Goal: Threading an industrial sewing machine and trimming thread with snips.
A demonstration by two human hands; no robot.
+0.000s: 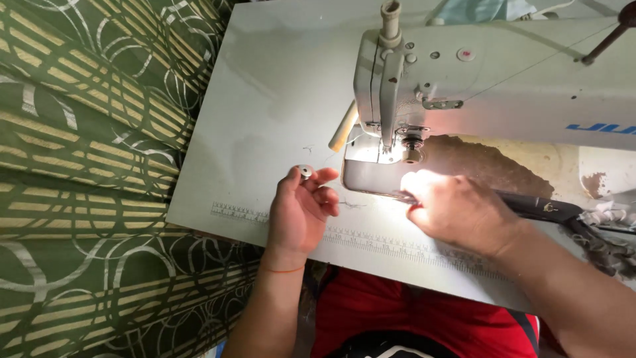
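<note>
My left hand (301,209) pinches a small round metal bobbin (305,172) between thumb and forefinger, raised just above the white table (265,99), left of the machine bed. My right hand (457,209) rests on the bed of the white sewing machine (490,79), right under the lit needle area (397,156), its fingers curled around the red handle of what looks like scissors (530,207) whose dark part trails off to the right. The fingertips and whatever lies beneath them are hidden in the glare.
Green fabric with striped ring patterns (86,166) is bunched along the table's left side. A ruler strip (371,242) runs along the table's front edge. Fabric scraps (606,229) lie at the right. A wooden handle (343,127) leans by the machine head. My red clothing (411,311) shows below.
</note>
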